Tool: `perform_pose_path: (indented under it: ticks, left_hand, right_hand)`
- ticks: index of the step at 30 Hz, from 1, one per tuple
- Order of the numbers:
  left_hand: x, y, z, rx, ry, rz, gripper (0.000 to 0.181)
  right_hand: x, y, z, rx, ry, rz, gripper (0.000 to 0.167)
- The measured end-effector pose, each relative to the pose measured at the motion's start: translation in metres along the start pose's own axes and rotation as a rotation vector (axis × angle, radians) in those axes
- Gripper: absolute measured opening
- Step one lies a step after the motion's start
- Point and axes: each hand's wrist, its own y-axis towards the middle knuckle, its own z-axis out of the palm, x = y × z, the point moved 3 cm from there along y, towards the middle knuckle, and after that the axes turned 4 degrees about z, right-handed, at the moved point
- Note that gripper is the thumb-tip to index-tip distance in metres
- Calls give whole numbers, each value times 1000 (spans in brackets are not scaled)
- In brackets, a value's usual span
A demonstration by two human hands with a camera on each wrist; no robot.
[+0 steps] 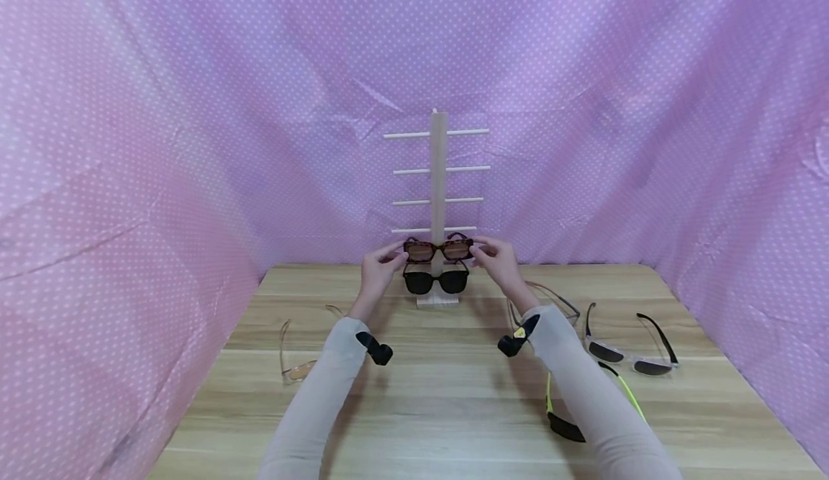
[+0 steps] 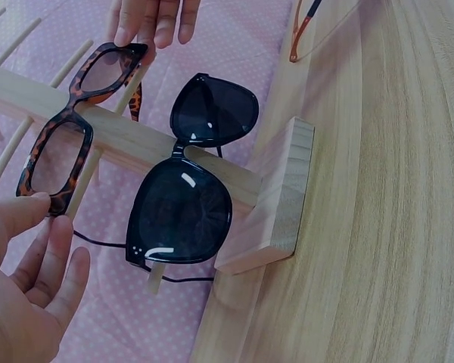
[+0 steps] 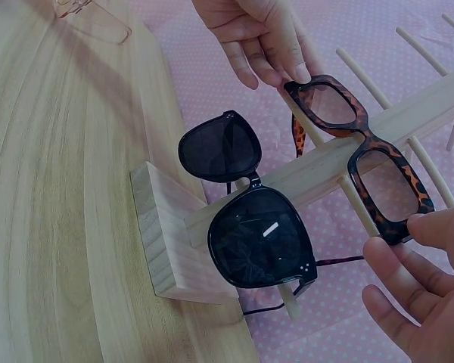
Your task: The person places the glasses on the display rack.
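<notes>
Tortoiseshell glasses [image 1: 438,250] are held level across the post of a wooden rack [image 1: 438,178], just above black sunglasses [image 1: 436,282] on its lowest rod. My left hand [image 1: 381,273] pinches their left end between thumb and fingers; my right hand [image 1: 500,264] pinches the right end. In the left wrist view the left hand [image 2: 38,280] grips a corner of the tortoiseshell frame [image 2: 83,162]. The right wrist view shows the right hand [image 3: 424,280] with its thumb and a finger on the opposite corner [image 3: 397,227].
Four pairs of rods cross the post above. Thin-framed glasses [image 1: 301,370] lie at the left of the table [image 1: 414,408]. To the right are clear-framed sunglasses [image 1: 650,366], thin-armed glasses [image 1: 562,299] and yellow-green sunglasses [image 1: 565,428], partly under the right sleeve. A pink dotted cloth [image 1: 259,106] hangs around.
</notes>
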Motion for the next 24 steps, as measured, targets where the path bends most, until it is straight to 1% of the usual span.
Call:
perform_pose_path:
  ticks: [4, 8, 11, 15, 18, 20, 24]
  left_hand:
    - [0, 0, -1, 11, -20, -1, 28]
    - [0, 0, -1, 27, -18, 5, 29]
    - [-15, -5, -3, 49, -6, 8, 29]
    - [-18, -5, -3, 61, 6, 0, 29]
    - [-2, 0, -1, 46, -1, -6, 29]
    - [1, 1, -1, 33, -11, -7, 29]
    - [0, 0, -1, 17, -18, -17, 28]
  right_hand:
    - [3, 0, 0, 24, 20, 13, 34]
    - [24, -10, -1, 37, -12, 6, 32]
    - [36, -16, -1, 40, -30, -5, 31]
    - [19, -8, -2, 39, -17, -1, 32]
    - [5, -1, -2, 27, -15, 9, 33]
    - [3, -1, -2, 22, -25, 7, 34]
    - [2, 0, -2, 24, -42, 8, 33]
